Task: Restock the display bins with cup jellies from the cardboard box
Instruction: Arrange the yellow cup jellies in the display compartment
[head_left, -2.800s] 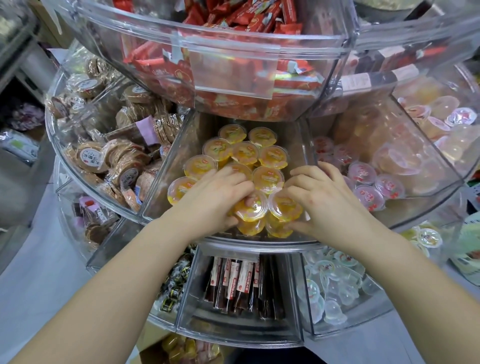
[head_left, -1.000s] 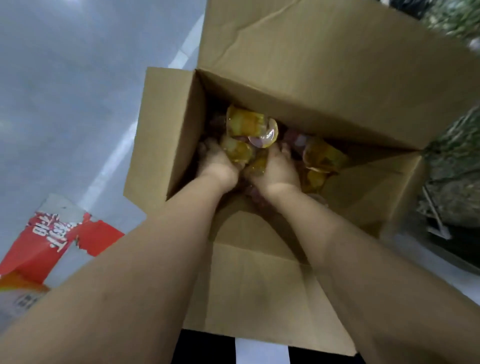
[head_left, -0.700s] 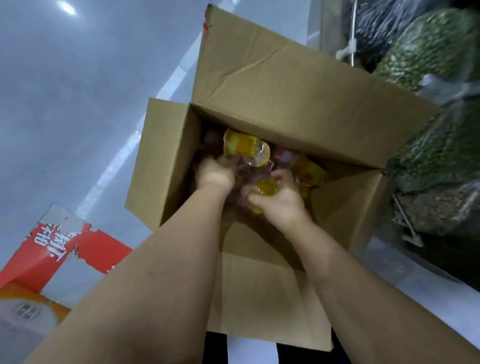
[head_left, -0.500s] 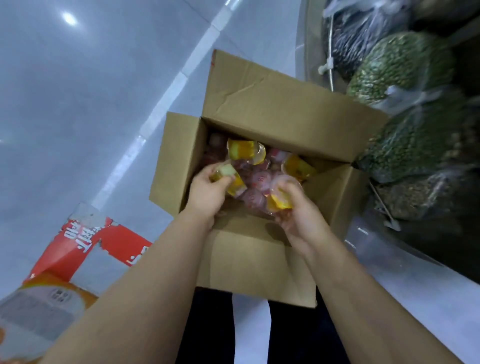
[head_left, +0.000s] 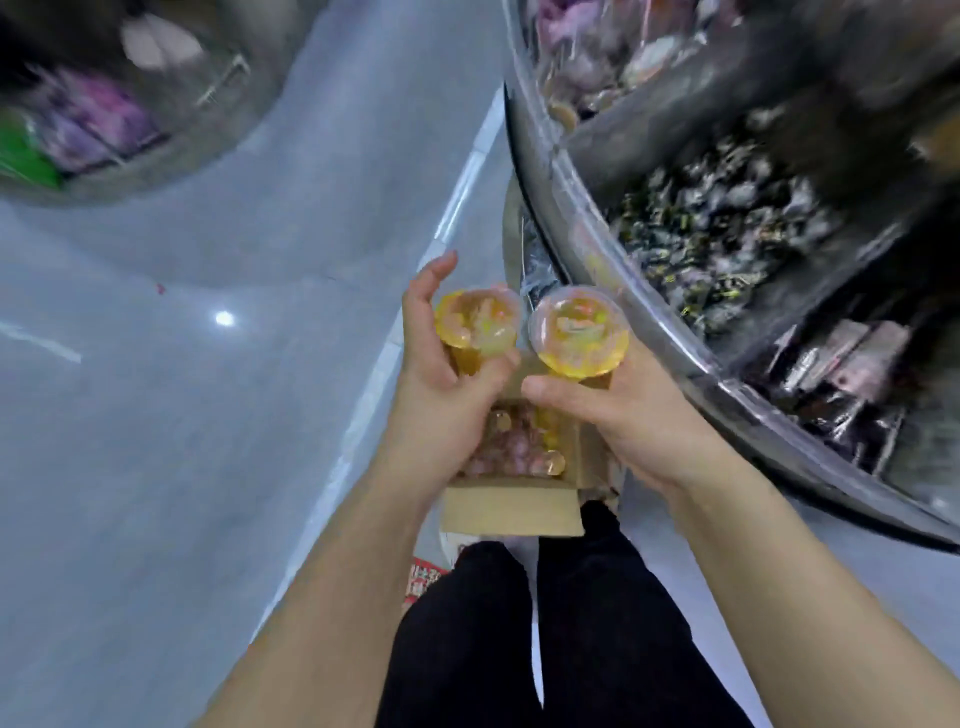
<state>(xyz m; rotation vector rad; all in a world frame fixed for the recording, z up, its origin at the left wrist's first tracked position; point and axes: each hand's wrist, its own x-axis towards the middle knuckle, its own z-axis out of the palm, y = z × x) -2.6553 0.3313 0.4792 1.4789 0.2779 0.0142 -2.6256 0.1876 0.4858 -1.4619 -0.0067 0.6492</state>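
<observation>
Under me is a pale grey floor, smooth and shiny, with a small round spot of reflected light and a white line that runs away from me toward the top. On my right side curves a clear plastic display bin; behind its wall I see dark wrapped candies, and lower a compartment with dark flat packets. In the far upper left is another round stand, too blurred to say what it holds, only purple and green colours.

The cardboard box stands open on the floor, just in front of my black trousers. Inside it lie many cup jellies, pinkish and yellow ones mixed. A red printed carton shows a little beside my left leg.

My left hand holds a yellow cup jelly above the box; the fingers curl around the cup from the left and the thumb presses at its lower edge, the forefinger stretched upward. My right hand grips a second yellow cup jelly from below, the thumb lying across in front of it. Both cups are clear plastic with a round transparent lid turned toward me, orange-yellow jelly inside and some pale pieces. The two cups are side by side, almost touching, close to the bin wall.
</observation>
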